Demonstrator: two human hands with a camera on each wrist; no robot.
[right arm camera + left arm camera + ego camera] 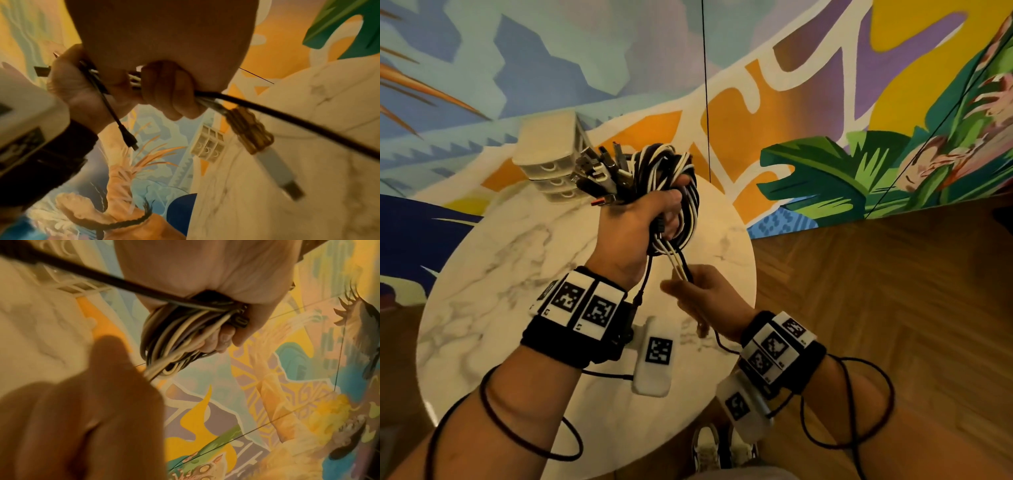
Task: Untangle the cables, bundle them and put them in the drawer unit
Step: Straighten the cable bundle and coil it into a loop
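My left hand (650, 212) is raised over the round marble table (517, 274) and grips a coil of black and white cables (674, 171). Several plugs (599, 171) stick out of its left side. Below it, my right hand (688, 291) pinches the loose cable ends (681, 267) that trail down from the coil. In the left wrist view the fingers (222, 339) curl round the coil (174, 337). In the right wrist view my right hand (168, 91) holds the strands; a black plug (129, 139) and a white USB plug (277, 170) dangle. The beige drawer unit (548, 154) stands at the table's far left, drawers closed.
A painted mural wall (825, 120) rises close behind the table. Wooden floor (876, 291) lies to the right of it. Thin black wires (524, 438) loop round both forearms. My shoes (709, 445) show below the table's near edge.
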